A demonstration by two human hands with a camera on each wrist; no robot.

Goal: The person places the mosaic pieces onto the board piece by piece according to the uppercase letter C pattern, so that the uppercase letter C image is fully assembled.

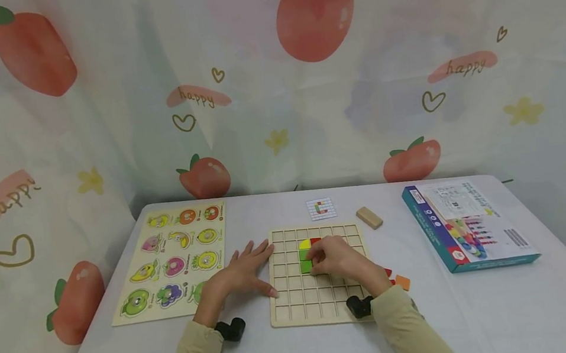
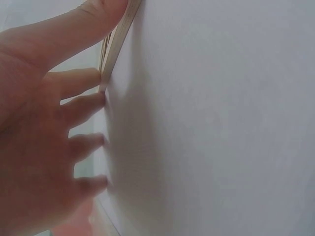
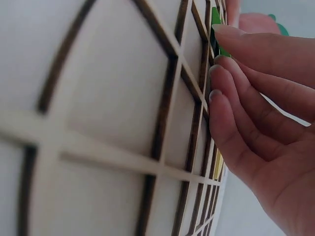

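Note:
A wooden grid board [image 1: 291, 313] lies on the table with square cells. Colored tiles sit in its upper middle: a yellow-and-white tile [image 1: 304, 244], a red tile [image 1: 315, 241] and green tiles [image 1: 306, 266]. My right hand [image 1: 341, 257] is over the board, thumb and curled fingers pinching a green tile [image 3: 215, 19] at the grid. My left hand [image 1: 237, 278] has its fingers spread beside the board's left edge. The left thumb rests on the board's edge [image 2: 116, 46], while the other left fingertips touch the edge and the tablecloth.
A pattern card [image 1: 321, 208] and a wooden block [image 1: 369, 217] lie behind the board. Red and orange tiles [image 1: 402, 282] are partly hidden by the right wrist. A fruit puzzle board [image 1: 137, 273] is at left, a boxed toy [image 1: 472, 226] at right.

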